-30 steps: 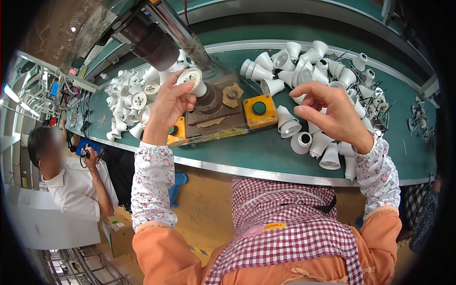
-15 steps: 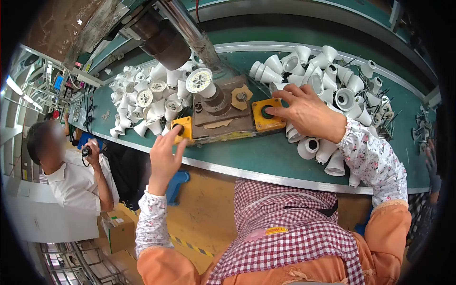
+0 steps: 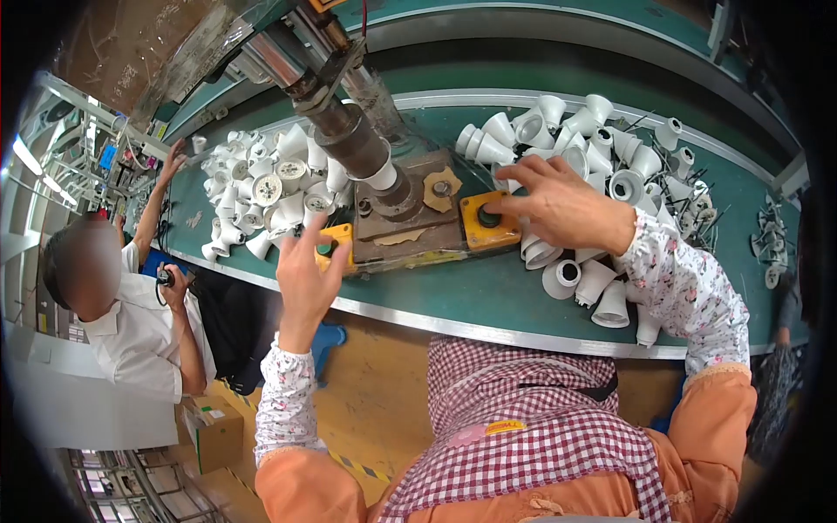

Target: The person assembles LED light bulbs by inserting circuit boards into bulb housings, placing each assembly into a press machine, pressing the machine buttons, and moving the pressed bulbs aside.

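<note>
The press head [image 3: 350, 139] is down over a white lamp housing [image 3: 382, 178], which stands on the round metal fixture [image 3: 397, 202]. My left hand [image 3: 307, 283] is open with fingers spread beside the left yellow button box [image 3: 338, 247], and its green button is visible. At the right yellow button box [image 3: 490, 221], my right hand [image 3: 567, 205] has its fingers apart, one fingertip on the button. Neither hand holds anything.
White lamp housings with round boards [image 3: 267, 189] are heaped on the left; empty white housings [image 3: 610, 296] and wired parts [image 3: 697, 209] lie on the right. A person in a white shirt [image 3: 131, 340] is at the left, one arm reaching towards the bench.
My left hand let go of the lamp housing on the fixture, and both hands went to the button boxes. The press head has come down over the housing. The other person's arm has reached out.
</note>
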`<control>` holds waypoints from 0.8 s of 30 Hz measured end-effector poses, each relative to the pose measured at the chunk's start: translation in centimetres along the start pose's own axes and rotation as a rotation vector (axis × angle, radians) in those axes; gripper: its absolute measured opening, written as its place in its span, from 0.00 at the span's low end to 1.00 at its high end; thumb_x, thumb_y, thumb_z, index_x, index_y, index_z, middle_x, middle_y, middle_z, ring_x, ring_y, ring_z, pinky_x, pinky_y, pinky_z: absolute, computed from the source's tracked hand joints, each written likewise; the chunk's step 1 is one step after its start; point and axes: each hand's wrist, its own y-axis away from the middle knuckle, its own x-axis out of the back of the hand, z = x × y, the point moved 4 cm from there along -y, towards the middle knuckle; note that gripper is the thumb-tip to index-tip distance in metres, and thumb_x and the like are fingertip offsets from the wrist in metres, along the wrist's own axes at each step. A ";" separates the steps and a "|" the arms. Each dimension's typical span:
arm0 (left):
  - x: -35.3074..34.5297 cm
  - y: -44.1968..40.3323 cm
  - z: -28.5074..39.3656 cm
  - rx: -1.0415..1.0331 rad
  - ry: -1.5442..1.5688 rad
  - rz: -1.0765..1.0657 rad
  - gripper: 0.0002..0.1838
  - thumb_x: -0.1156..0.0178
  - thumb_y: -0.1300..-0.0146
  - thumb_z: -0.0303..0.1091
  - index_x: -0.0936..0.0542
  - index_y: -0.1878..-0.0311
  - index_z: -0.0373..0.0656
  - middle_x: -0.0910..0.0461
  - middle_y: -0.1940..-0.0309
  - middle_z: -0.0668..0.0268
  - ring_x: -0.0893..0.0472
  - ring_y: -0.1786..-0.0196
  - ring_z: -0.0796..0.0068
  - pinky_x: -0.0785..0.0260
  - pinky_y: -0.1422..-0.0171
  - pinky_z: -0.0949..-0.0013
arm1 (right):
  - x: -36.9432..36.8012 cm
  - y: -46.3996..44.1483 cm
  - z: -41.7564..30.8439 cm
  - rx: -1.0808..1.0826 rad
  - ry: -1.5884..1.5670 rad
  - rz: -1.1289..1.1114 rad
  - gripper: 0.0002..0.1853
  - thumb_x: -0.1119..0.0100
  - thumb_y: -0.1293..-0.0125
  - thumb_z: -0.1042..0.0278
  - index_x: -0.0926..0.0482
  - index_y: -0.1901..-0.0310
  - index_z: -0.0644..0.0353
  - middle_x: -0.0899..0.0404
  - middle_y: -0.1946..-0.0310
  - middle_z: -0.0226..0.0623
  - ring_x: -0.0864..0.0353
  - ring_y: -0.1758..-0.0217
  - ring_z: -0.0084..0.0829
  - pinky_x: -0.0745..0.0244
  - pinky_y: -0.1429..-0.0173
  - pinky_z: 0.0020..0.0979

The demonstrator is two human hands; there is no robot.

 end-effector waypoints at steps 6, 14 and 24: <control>-3.2 -8.3 3.6 0.063 0.671 0.162 0.39 0.28 0.49 0.35 0.36 0.36 0.35 0.23 0.50 0.57 0.24 0.50 0.70 0.32 0.45 0.67 | 7.3 1.4 8.5 -0.139 -0.074 0.275 0.19 0.42 0.48 0.76 0.20 0.51 0.59 0.20 0.55 0.47 0.23 0.50 0.47 0.29 0.42 0.40; 1.3 -14.4 -12.0 -0.102 -0.011 0.213 0.27 0.37 0.46 0.30 0.30 0.41 0.36 0.24 0.50 0.58 0.24 0.51 0.66 0.33 0.46 0.68 | 10.5 9.8 25.1 -0.626 0.161 -0.005 0.15 0.41 0.47 0.72 0.18 0.55 0.61 0.17 0.61 0.42 0.18 0.57 0.44 0.24 0.49 0.38; 1.3 -9.7 2.4 -0.168 0.107 0.252 0.12 0.40 0.39 0.28 0.22 0.53 0.36 0.22 0.55 0.61 0.23 0.51 0.70 0.33 0.47 0.69 | 7.9 7.8 23.5 -0.705 0.491 -0.113 0.07 0.39 0.42 0.62 0.18 0.68 0.56 0.17 0.70 0.39 0.17 0.61 0.41 0.25 0.56 0.44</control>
